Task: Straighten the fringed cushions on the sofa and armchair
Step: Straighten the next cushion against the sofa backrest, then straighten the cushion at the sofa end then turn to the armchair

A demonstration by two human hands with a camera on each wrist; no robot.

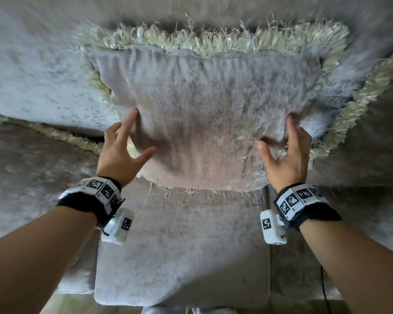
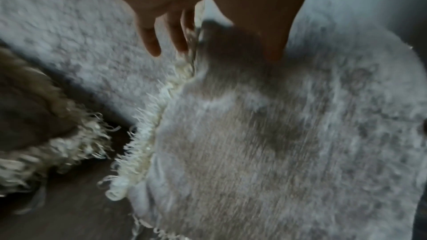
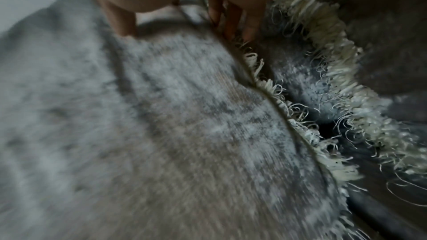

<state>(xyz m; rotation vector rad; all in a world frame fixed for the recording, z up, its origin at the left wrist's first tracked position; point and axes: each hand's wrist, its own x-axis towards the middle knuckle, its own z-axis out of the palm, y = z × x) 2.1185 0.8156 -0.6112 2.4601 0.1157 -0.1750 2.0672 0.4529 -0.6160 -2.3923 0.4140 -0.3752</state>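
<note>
A grey velvet cushion [image 1: 202,114] with cream fringe stands upright on the seat against the backrest. My left hand [image 1: 138,134] grips its left edge low down, thumb on the front face and index finger stretched up along the side. My right hand [image 1: 276,132] grips the right edge at the same height, thumb in front and fingers wrapped behind. In the left wrist view the left hand [image 2: 226,50] has its thumb pressed into the cushion [image 2: 265,143] and its fingers past the fringe. The right wrist view shows the right hand [image 3: 180,32] clamping the cushion [image 3: 161,125] the same way.
A second fringed cushion [image 1: 43,155] lies darker at the left, and a third fringed cushion [image 1: 377,114] leans at the right. The grey seat [image 1: 182,257] runs toward me below the cushion. A thin black cable [image 1: 322,286] hangs by the seat's front right.
</note>
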